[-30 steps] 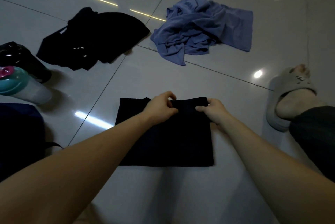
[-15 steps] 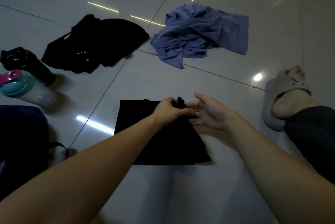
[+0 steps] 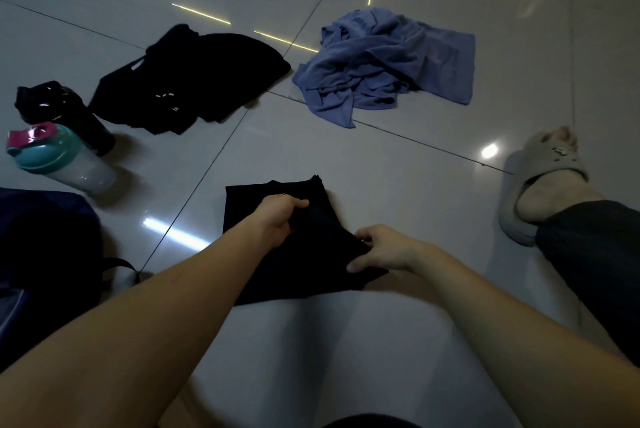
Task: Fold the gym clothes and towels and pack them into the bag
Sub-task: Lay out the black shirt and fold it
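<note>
Glossy pale tiled floor [image 3: 398,167], dark grout lines, bright strips of reflected light. At nine o'clock, cut by the frame edge, a dark navy bag [image 3: 41,254] with a strap loop trailing on the tile; mouth and inside out of sight, so contents impossible to tell. At one o'clock, well apart from the hands, a crumpled blue towel [image 3: 388,63], unfolded. At eleven o'clock, a loose black clothing heap [image 3: 194,81], just beside the towel but not touching. At centre, slightly toward six o'clock, a partly folded black garment [image 3: 311,271] flat on the floor. At three o'clock, a grey slipper [image 3: 519,195] on a foot. At ten o'clock, a black bottle [image 3: 62,112], and close in front of it a translucent shaker bottle [image 3: 65,167] with teal lid and pink cap, tilted; fill level unreadable. Left hand [image 3: 280,219] curled tight, gripping a bunched fold near the garment's far edge. Right hand [image 3: 384,249] at the garment's right edge, thumb and fingers pinching the cloth.
</note>
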`<state>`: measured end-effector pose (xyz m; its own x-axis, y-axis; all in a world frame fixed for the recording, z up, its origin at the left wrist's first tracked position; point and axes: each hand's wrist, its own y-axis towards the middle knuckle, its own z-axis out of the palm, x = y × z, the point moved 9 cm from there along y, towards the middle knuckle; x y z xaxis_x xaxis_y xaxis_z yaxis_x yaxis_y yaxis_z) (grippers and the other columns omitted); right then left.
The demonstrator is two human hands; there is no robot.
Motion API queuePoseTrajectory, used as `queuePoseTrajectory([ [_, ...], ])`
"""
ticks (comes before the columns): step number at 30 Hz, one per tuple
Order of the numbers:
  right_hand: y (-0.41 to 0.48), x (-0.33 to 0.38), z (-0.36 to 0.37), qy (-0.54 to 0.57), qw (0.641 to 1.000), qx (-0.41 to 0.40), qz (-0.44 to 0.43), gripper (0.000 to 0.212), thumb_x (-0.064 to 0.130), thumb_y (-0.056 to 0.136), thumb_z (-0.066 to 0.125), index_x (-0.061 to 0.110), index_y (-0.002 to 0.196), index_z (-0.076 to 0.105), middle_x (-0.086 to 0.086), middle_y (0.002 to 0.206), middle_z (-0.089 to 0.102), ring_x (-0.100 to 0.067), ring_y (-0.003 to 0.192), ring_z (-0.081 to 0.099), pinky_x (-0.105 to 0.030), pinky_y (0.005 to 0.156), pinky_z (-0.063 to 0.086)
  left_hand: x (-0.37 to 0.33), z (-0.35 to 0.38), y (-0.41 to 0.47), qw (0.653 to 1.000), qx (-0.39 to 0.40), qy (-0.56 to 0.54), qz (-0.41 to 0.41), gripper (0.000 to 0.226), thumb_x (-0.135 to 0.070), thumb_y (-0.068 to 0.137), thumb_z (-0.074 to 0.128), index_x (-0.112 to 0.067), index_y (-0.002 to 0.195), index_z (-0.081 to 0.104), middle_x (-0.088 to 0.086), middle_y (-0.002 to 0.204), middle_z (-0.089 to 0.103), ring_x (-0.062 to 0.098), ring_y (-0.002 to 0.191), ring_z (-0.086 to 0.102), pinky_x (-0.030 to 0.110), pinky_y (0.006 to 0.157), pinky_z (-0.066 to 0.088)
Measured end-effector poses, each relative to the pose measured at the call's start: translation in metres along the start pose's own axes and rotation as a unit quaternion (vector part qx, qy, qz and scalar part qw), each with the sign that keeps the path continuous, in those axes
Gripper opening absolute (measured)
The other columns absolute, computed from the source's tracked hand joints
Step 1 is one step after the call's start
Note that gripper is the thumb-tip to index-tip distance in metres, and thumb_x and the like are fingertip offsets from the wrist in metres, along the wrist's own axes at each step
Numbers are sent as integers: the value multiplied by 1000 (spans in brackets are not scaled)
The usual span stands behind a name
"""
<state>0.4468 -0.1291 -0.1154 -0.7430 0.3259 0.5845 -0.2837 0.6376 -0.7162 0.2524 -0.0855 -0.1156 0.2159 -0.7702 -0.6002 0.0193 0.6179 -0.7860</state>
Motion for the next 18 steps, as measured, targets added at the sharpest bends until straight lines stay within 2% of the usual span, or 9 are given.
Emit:
queuePoseTrajectory([
  [2, -4, 4, -4, -76, 996, -47, -13, 16, 13, 78, 80, 16, 89, 68, 0, 83, 68, -15, 78, 63, -25, 66, 48, 1, -5, -3, 1000, 5, -14, -5, 19, 2, 98, 56, 3, 114, 67, 18, 108, 72, 29, 89, 71, 38, 67, 59],
  [4, -7, 6, -11, -91, 992, -82, -28, 7, 11, 83, 74, 14, 81, 68, -2, 75, 64, -16, 74, 60, -27, 64, 43, 0, -16, -4, 1000, -15, -18, 1, 16, 0, 97, 59, 1, 111, 67, 18, 110, 72, 31, 97, 70, 41, 75, 60],
  [6, -10, 8, -19, -77, 991, -100, -47, 9, 10, 85, 73, 9, 78, 68, 0, 69, 60, -14, 69, 55, -28, 64, 41, -2, -29, -5, 999, -49, -6, 7, 18, -2, 93, 65, 0, 111, 67, 19, 112, 71, 33, 102, 69, 43, 75, 61],
  [9, -18, 15, -37, -2, 988, -137, -73, 10, 6, 84, 74, 8, 75, 70, 3, 61, 56, -11, 60, 51, -29, 64, 40, -8, -42, -8, 997, -80, -10, 20, 24, 0, 90, 68, 1, 114, 65, 19, 113, 68, 34, 103, 67, 40, 67, 60],
  [11, -25, 20, -48, 87, 981, -152, -81, 22, 1, 85, 73, 12, 68, 67, 4, 55, 52, -12, 56, 47, -28, 60, 40, -18, -45, -11, 995, -85, -27, 32, 29, 1, 88, 68, 2, 117, 64, 20, 116, 65, 36, 105, 66, 39, 63, 59],
  [14, -35, 27, -64, 189, 963, -170, -86, 21, -3, 87, 71, 12, 72, 69, 1, 59, 57, -14, 60, 53, -29, 63, 45, -42, -39, -15, 995, -65, -36, 69, 45, 3, 87, 66, -1, 130, 54, 22, 124, 58, 35, 106, 62, 41, 61, 59],
  [18, -46, 43, -89, 259, 940, -191, -109, 16, -4, 90, 65, 8, 80, 67, -1, 66, 63, -12, 64, 62, -30, 68, 54, -88, -22, -31, 989, -43, -26, 138, 45, 8, 91, 59, -15, 129, 50, 14, 117, 52, 33, 104, 60, 43, 66, 58],
])
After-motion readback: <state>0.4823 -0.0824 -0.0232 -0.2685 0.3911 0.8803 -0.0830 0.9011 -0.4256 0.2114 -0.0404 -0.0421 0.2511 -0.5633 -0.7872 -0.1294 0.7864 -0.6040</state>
